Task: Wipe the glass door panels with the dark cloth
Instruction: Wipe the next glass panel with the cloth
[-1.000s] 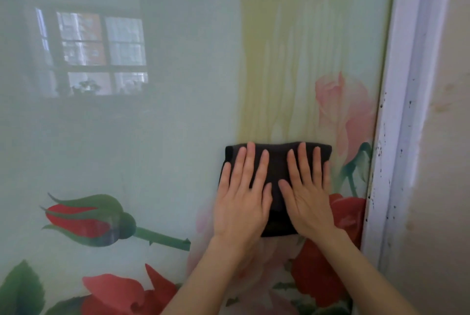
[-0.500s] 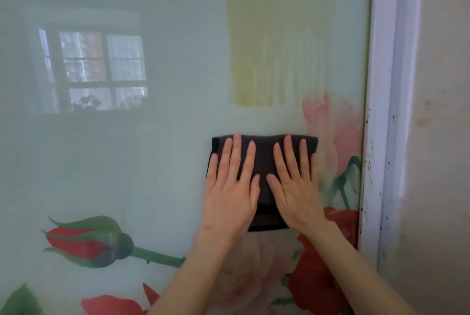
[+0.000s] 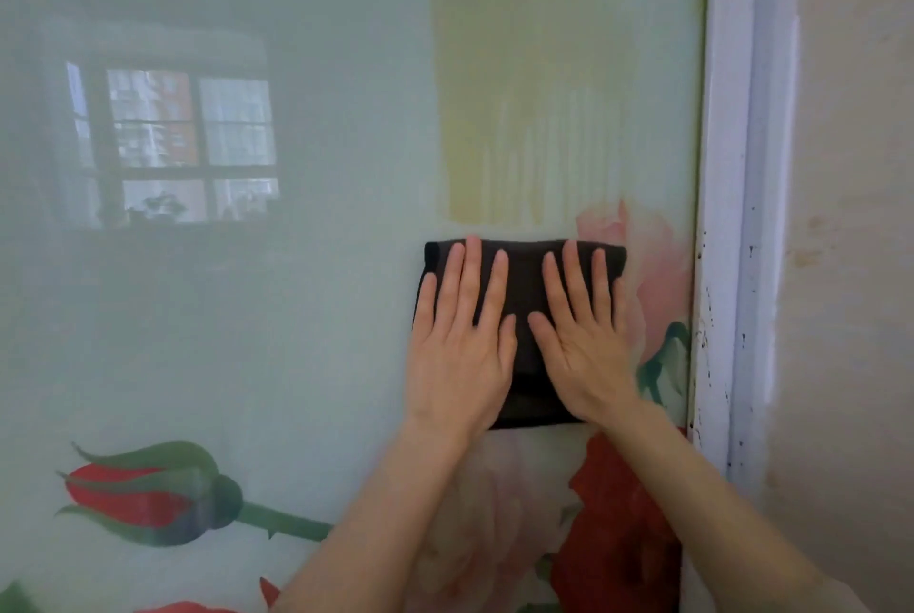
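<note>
The dark cloth (image 3: pixel 524 276), folded into a rectangle, lies flat against the glass door panel (image 3: pixel 321 315), near its right edge. My left hand (image 3: pixel 460 345) presses on the cloth's left half with its fingers spread and pointing up. My right hand (image 3: pixel 583 340) presses on the right half in the same way. Both palms cover most of the cloth; its top strip and lower edge show. The glass is frosted pale green and printed with red and pink roses.
A white door frame (image 3: pixel 727 216) with dark specks runs down the right of the panel, with a beige wall (image 3: pixel 850 266) beyond it. A yellowish patch (image 3: pixel 504 93) sits above the cloth. A window reflection (image 3: pixel 168 142) shows at upper left.
Both hands have slid the cloth upward on the glass, from beside the red rose to level with the pink rose. The hands keep the same flat pose.
</note>
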